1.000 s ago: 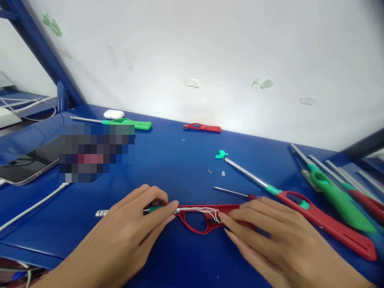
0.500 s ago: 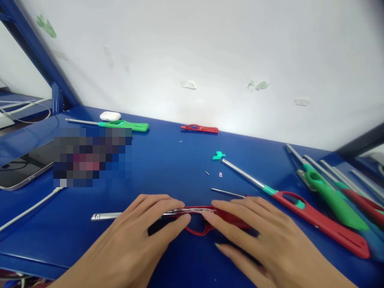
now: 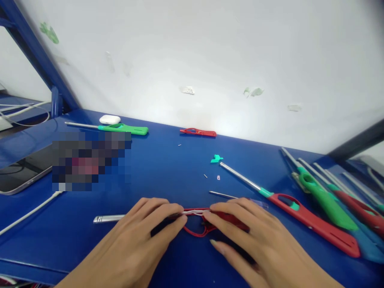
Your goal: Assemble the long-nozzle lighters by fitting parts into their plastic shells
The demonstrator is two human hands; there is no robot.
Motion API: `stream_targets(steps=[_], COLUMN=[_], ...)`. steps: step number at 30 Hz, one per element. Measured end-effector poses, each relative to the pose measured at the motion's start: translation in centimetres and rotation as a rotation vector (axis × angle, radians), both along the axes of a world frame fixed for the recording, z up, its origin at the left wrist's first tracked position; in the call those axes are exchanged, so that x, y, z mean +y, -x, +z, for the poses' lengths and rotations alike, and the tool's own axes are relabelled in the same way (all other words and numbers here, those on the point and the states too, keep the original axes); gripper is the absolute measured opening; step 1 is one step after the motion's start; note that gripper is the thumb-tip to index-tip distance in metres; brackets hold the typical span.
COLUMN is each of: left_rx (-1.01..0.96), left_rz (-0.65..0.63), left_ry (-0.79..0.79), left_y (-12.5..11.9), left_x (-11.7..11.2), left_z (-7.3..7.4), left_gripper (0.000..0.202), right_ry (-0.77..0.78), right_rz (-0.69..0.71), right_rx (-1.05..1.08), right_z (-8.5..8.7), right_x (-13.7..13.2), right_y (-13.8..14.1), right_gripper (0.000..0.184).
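An opened red gas lighter (image 3: 229,221) lies flat before me, its metal tube (image 3: 109,219) pointing left. White wires (image 3: 196,212) run along the exposed inside above the trigger loop. My left hand (image 3: 141,236) grips the neck end, thumb and forefinger pinched together near the wires. The fingertips of my right hand (image 3: 255,228) press on the wires and the handle end, with the thumb apart below. Both hands cover much of the lighter. Just behind my right hand lies a screwdriver (image 3: 223,195), partly hidden.
Beyond are a red handle shell (image 3: 199,132), a turquoise plastic piece (image 3: 216,159), a small pink part (image 3: 219,177) and tiny metal pins. A red lighter (image 3: 315,226) and several others lie right. A green lighter (image 3: 129,129), white earbud case (image 3: 109,119) and phone (image 3: 27,168) are left.
The view has shifted slightly. Both hands stay on the lighter, and my fingertips have closed in a little over the wires.
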State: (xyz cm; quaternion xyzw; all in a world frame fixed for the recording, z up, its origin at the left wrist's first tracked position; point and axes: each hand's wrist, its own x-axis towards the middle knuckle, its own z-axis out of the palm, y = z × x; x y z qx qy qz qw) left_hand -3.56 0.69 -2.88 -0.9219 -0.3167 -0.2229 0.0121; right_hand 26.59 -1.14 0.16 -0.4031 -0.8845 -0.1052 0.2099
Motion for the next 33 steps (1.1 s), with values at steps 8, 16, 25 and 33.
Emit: stream_targets(steps=[8,16,25,33], left_rx=[-0.140,-0.101,-0.262,-0.579], left_rz=[-0.033,0.006,0.167,0.043], left_ry=[-0.125,-0.176,-0.075,-0.107], left_y=[-1.2,-0.3,-0.4,-3.7], left_x=[1.3,1.4,0.0,0.4], left_z=[1.7,0.8,1.2,2.8], left_gripper=[0.041,0.046,0.052,0.022], right_ry=[0.243,0.420,0.803,1.348], right_rz=[-0.159,-0.137,0.026,0.066], right_rx=[0.048,-0.046,0.386,0.809], right_z=[5.6,4.3,7.5,6.0], right_x=[7.6,16.7,9.3,5.2], right_y=[-1.2,-1.0,1.9,2.7], right_gripper=[0.034,0.013,0.012,0.021])
